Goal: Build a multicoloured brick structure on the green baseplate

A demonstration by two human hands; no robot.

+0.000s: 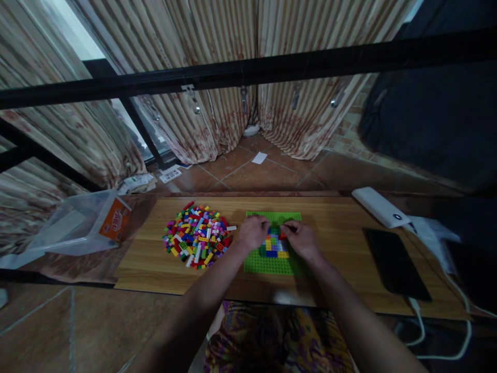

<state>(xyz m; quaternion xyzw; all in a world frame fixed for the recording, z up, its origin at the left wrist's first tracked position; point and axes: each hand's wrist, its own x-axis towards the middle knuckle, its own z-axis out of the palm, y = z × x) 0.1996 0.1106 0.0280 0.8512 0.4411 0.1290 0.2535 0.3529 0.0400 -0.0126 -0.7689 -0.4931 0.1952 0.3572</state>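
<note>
The green baseplate (272, 261) is laid mid-board, long axis front-to-back, bare wood kept free at its R side and the brick pile (197, 235) near its L edge, w/ left hand (254, 232) and right hand (301, 239) curled on its small brick build (275, 245), grip not discernible.

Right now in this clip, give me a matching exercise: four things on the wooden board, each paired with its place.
Things:
1. loose brick pile
2. green baseplate
3. black tablet
4. white power bank

Places:
A. under both hands
B. far right corner
C. left of the left hand
D. right of the right hand, near edge

Pairs: 1-C, 2-A, 3-D, 4-B
</note>
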